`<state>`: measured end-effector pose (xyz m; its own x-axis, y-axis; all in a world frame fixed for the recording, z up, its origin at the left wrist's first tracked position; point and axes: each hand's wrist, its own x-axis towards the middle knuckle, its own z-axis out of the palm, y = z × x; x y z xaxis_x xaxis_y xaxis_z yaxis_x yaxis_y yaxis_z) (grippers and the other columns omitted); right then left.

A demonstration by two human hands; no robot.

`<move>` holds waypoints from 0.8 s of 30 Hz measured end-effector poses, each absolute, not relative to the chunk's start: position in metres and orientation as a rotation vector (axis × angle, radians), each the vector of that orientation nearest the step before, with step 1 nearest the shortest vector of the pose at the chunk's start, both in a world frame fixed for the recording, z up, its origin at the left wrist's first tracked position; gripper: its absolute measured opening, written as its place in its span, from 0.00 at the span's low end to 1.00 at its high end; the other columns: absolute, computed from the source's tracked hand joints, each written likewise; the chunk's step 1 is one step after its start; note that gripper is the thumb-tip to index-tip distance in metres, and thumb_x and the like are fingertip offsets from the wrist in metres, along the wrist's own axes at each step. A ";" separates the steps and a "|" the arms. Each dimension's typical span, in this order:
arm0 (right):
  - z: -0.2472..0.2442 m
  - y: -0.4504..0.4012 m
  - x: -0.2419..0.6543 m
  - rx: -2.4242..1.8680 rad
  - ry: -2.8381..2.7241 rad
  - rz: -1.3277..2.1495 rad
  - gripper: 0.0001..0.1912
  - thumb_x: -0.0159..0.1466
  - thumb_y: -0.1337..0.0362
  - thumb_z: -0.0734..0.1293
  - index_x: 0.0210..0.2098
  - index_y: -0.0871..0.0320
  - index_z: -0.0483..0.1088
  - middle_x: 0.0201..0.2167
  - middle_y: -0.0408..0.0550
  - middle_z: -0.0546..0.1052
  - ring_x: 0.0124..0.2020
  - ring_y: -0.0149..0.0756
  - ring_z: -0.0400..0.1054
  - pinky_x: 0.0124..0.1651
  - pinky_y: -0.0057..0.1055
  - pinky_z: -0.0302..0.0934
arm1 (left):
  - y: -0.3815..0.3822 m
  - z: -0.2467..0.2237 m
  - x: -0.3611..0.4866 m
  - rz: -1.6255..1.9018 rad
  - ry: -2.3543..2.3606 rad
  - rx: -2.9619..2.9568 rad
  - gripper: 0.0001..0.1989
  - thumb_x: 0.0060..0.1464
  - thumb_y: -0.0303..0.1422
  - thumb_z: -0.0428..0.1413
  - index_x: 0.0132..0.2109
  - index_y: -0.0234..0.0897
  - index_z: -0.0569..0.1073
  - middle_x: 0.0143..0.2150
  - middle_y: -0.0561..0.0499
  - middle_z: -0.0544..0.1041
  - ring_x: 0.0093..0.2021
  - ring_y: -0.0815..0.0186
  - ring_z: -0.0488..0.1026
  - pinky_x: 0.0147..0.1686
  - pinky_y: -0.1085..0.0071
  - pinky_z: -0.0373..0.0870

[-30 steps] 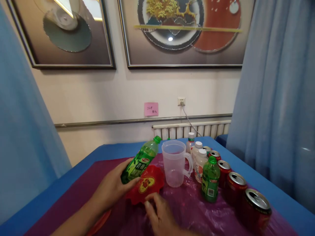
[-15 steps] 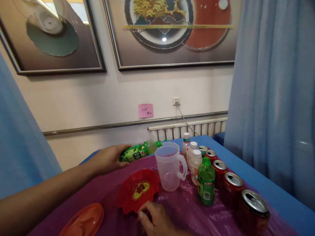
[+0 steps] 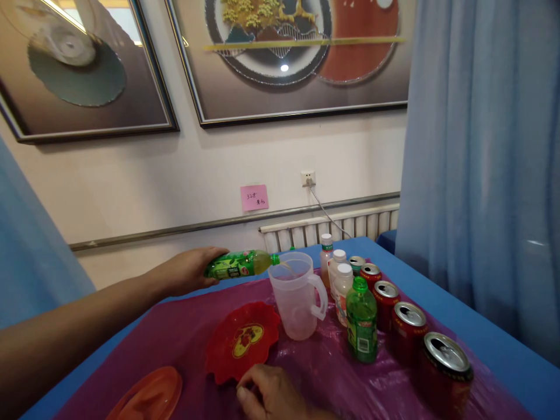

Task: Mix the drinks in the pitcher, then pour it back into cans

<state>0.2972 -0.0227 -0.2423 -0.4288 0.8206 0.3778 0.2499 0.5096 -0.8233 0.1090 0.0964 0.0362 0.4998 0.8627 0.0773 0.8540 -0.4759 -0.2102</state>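
Observation:
My left hand (image 3: 195,271) is wrapped round the base of a green-labelled drink bottle (image 3: 236,265), held almost level. The bottle's mouth sits at the rim of a clear plastic pitcher (image 3: 294,303), and a thin stream of pale liquid runs from it into the pitcher. The pitcher stands upright, its handle toward the right. My right hand (image 3: 273,394) rests low at the near edge of a red scalloped plate (image 3: 223,332). Its fingers are curled together; whatever they may hold is hidden.
Right of the pitcher stand white-capped bottles (image 3: 343,286), a green bottle (image 3: 361,321) and a row of opened cans (image 3: 409,329). An orange dish (image 3: 151,394) lies near left. Purple plastic sheeting (image 3: 175,332) covers part of the blue table (image 3: 494,338).
The bottle in my left hand has tipped from neck-up to nearly level, and liquid now flows into the pitcher. The view has shifted slightly; my right hand stays by the plate.

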 end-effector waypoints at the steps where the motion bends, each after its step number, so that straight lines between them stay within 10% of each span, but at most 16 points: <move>1: -0.242 -0.023 0.297 -0.880 -1.945 0.891 0.08 0.70 0.63 0.67 0.47 0.56 0.76 0.43 0.51 0.84 0.44 0.41 0.79 0.47 0.31 0.67 | 0.098 0.036 0.107 0.060 -1.442 -2.523 0.34 0.50 0.37 0.60 0.64 0.35 0.71 0.60 0.36 0.80 0.56 0.48 0.78 0.56 0.56 0.73; 24: -0.239 -0.022 0.297 -0.896 -2.005 0.940 0.10 0.70 0.59 0.68 0.47 0.54 0.77 0.45 0.50 0.84 0.45 0.43 0.79 0.44 0.31 0.67 | 0.147 0.079 0.137 0.234 -1.022 -2.470 0.30 0.47 0.29 0.62 0.60 0.43 0.73 0.59 0.41 0.79 0.58 0.50 0.76 0.57 0.57 0.71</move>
